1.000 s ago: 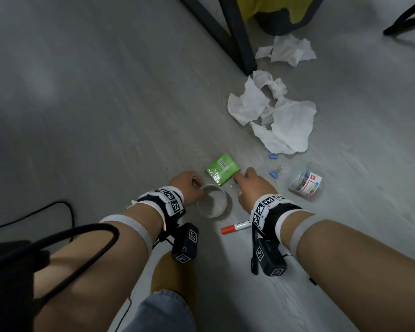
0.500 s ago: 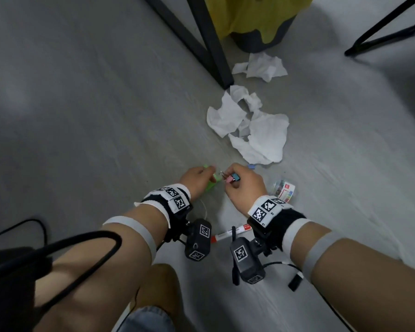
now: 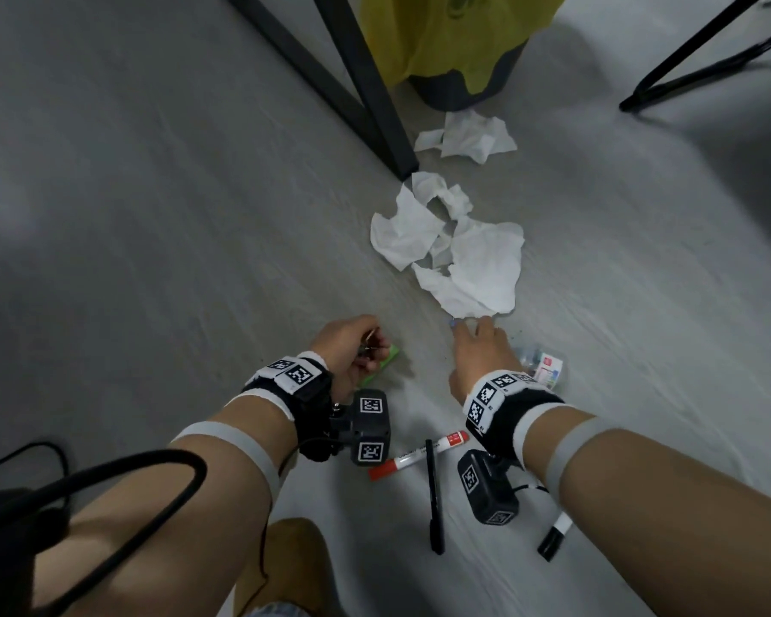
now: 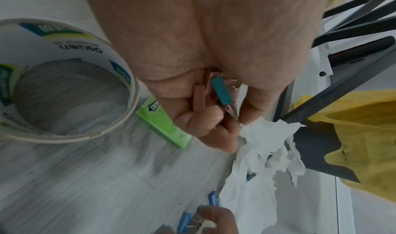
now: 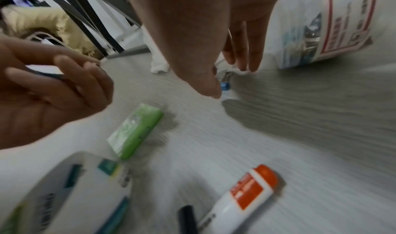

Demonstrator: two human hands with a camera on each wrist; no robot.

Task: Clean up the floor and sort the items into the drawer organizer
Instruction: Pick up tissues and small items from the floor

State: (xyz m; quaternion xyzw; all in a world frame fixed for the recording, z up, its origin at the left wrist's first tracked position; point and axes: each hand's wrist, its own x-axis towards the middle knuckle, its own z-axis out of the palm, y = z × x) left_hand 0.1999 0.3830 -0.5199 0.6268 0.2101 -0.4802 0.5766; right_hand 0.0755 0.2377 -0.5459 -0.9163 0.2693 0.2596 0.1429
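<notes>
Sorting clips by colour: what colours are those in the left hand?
Teal and pink binder clips in the left hand; left wrist view.

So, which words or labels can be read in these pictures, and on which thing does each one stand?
"deli", upside down, on the tape roll.
"MINT", upside down, on the green pack.
Labels on the red-capped marker and the clear tub: too blurred to read.

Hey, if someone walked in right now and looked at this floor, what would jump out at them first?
Probably the crumpled white tissues spread over the grey floor by the black table leg, just ahead of both hands. Next, the left hand gripping small binder clips while the right hand reaches for a blue clip at the tissues' near edge. Close by lies a red-capped marker.
</notes>
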